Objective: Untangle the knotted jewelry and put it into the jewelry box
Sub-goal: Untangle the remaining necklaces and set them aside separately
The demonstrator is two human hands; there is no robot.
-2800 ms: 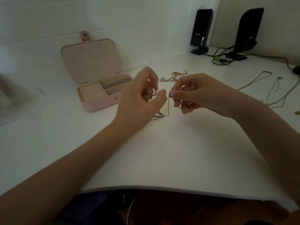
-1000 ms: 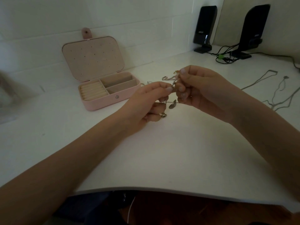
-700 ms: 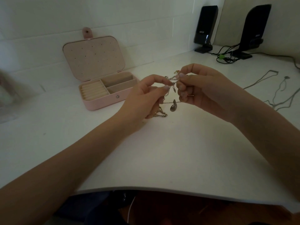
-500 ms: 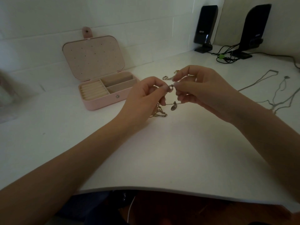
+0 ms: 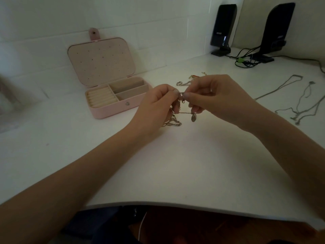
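Knotted chain [image 5: 182, 103] pinched between left hand [image 5: 154, 104] and right hand [image 5: 216, 97].

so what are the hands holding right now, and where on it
Both hold the knotted chain: left hand and right hand pinch it at fingertips near the tangle, its oval pendant hanging free below.

home desk | white desk [image 5: 175, 164] | black speakers [image 5: 223, 29] | tiled wall [image 5: 158, 23]
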